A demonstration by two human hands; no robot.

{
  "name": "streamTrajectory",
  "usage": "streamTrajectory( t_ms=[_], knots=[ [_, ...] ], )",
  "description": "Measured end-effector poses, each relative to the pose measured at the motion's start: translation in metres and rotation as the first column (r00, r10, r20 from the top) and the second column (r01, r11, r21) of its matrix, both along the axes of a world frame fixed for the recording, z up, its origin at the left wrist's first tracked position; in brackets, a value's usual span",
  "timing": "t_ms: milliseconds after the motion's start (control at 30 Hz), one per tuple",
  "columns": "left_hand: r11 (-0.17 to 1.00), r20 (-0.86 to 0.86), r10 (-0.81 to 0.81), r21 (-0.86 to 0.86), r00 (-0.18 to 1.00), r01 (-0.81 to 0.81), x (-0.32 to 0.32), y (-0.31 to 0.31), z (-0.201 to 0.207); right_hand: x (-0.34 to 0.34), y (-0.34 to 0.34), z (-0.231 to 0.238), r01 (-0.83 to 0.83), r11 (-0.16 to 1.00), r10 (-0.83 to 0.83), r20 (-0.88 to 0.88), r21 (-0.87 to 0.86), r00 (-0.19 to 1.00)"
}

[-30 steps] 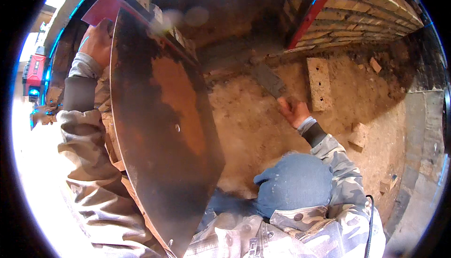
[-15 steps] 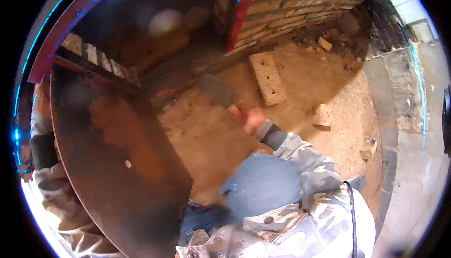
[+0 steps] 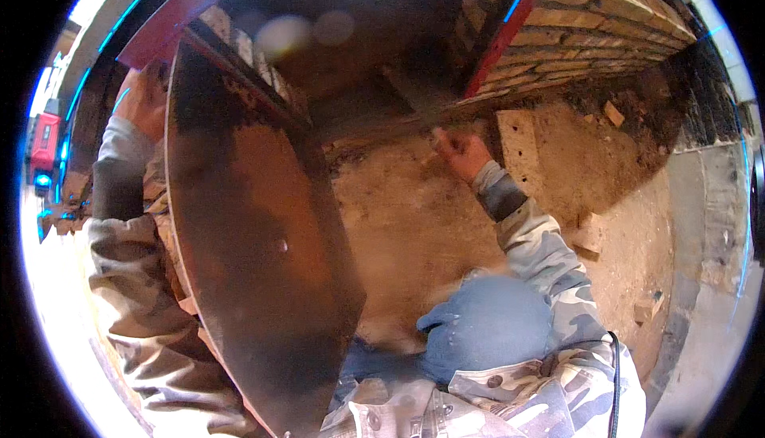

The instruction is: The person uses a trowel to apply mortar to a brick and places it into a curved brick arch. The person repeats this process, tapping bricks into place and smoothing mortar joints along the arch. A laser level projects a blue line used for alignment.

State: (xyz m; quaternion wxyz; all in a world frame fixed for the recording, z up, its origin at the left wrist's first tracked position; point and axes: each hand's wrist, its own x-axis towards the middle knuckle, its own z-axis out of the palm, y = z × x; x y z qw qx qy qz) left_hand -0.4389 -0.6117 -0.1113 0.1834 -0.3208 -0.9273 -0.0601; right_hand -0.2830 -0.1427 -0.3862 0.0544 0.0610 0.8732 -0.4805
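Observation:
My right hand (image 3: 464,153) is closed round the handle of what looks like a trowel (image 3: 408,94). Its flat grey blade, blurred, points into the dark opening at the threshold, beside the red frame post. On the far left, my left hand (image 3: 143,105) is raised against the outer side of a dark metal door (image 3: 255,223), close under the red frame (image 3: 163,35). Shadow and the door's edge hide its fingers. The door is a rust-stained sheet, swung out on my left side.
A perforated pale brick (image 3: 519,147) lies on the dirt floor right of my right hand. Broken brick pieces (image 3: 588,237) are scattered farther right. A brick wall (image 3: 590,35) rises behind the red post. A red laser level (image 3: 45,143) throws blue lines at the far left.
The whole view has shifted, so things sit farther right. My right hand has reached forward with the trowel, from over the dirt to the threshold. More of my left arm shows beside the door.

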Motion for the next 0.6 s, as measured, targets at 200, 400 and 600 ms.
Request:
streamTrajectory(
  t_ms=[200, 400, 600],
  knots=[
    [1.000, -0.019, 0.010, -0.028, 1.000, -0.010, 0.010, 0.011, 0.002, -0.001, 0.001, 0.000, 0.257, 0.804, -0.036, 0.388, -0.536, 0.921],
    [0.999, 0.017, 0.024, 0.030, 1.000, -0.024, 0.016, 0.018, 0.002, 0.012, -0.014, -0.008, 0.127, 0.947, -0.016, 0.354, -0.295, 0.935],
    [0.997, 0.007, 0.067, 0.032, 0.998, -0.067, 0.019, 0.017, 0.002, -0.077, -0.022, 0.021, 0.014, 0.905, 0.062, 0.165, -0.424, 0.984]
  ],
)
